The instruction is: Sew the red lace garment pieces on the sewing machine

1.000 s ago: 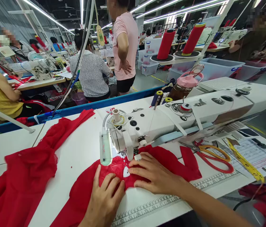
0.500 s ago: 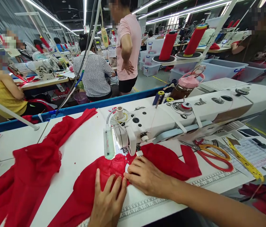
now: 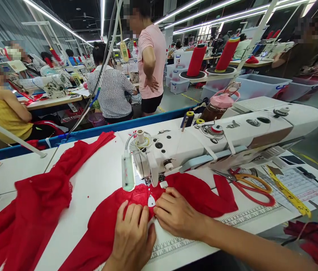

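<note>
A red lace fabric piece (image 3: 192, 194) lies on the white table under the head of a white sewing machine (image 3: 204, 143). My left hand (image 3: 133, 235) lies flat on the fabric just in front of the presser foot (image 3: 149, 182), fingers stretched out and close together. My right hand (image 3: 175, 214) rests on the fabric to the right of the needle, its fingers curled and pressing the cloth down near the foot. The two hands' fingertips nearly touch. A long heap of red fabric (image 3: 37, 203) trails off to the left.
Red-and-orange scissors (image 3: 249, 184) and a yellow tape measure (image 3: 287, 194) lie on the table at the right. Red thread cones (image 3: 197, 60) stand behind the machine beside a pink-lidded bottle (image 3: 219, 103). Other people sit and stand at machines beyond a blue table edge (image 3: 113, 128).
My left hand has slid forward toward the presser foot with its fingers closing together. My right hand has drawn slightly back and curled. The view shifted a little.
</note>
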A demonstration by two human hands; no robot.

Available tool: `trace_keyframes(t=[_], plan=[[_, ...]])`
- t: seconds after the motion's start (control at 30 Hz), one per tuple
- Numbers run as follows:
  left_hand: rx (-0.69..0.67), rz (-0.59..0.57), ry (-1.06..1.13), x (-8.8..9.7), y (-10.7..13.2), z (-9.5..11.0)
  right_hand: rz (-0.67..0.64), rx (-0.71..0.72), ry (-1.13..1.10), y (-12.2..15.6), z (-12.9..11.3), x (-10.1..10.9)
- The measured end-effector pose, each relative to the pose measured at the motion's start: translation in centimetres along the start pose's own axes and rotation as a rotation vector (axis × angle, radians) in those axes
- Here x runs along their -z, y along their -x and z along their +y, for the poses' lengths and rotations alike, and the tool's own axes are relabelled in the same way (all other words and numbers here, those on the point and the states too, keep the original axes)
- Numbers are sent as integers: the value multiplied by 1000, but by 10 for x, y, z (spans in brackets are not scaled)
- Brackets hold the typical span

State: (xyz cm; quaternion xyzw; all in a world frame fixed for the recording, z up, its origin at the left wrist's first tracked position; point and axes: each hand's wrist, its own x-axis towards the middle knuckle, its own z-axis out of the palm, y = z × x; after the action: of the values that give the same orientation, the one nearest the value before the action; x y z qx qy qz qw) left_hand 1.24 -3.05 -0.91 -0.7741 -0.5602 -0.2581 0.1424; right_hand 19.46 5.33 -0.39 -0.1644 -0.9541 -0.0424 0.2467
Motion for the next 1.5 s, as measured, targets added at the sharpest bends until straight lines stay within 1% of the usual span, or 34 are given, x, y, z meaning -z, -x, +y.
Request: trace_keyframes(t=[0.07,0.13,0.2,0.3,0.37,0.43,0.53,0.63,0.73,0.83,0.9,1.0,1.07,1.13,1.2,1.27,1.37,1.5], plan=[[-94,70,-145,-7,-6,1,49,-5,-5,1,-1,-1],[-150,105,-240,-13,-10,-1,78,-8,-14,1,0,-1],[-164,101,-264,-16,-12,-2,70,-6,-28,2,1,0],[-187,95,-265,-16,-10,-1,-3,-32,-119,3,7,-1],[-203,73,-267,-12,-5,1,-40,-104,-240,4,11,-2],[-216,14,-278,-9,3,3,-46,-193,-353,4,16,-2],[-174,-59,-212,-6,14,2,-47,-250,-424,4,19,-4],[-92,-53,-93,-7,22,-1,-41,-248,-427,5,18,-4],[-79,-71,-92,-7,24,-2,-39,-237,-363,7,15,-1],[-78,-109,-95,-3,21,-4,-116,-240,-283,8,12,3],[-72,-118,-43,0,14,-8,-145,-262,-275,7,11,6],[-24,-63,75,0,3,-18,-91,-264,-305,6,10,8],[23,-59,124,-4,-1,-25,-88,-265,-317,5,11,9],[41,-103,110,-11,2,-31,-155,-305,-312,7,13,9],[55,-151,49,-17,9,-36,-241,-362,-297,11,16,10],[78,-196,-7,-20,15,-39,-301,-395,-291,14,19,11],[83,-245,-36,-19,20,-41,-319,-409,-297,18,21,12],[69,-277,-28,-13,17,-41,-277,-401,-297,20,19,10]])
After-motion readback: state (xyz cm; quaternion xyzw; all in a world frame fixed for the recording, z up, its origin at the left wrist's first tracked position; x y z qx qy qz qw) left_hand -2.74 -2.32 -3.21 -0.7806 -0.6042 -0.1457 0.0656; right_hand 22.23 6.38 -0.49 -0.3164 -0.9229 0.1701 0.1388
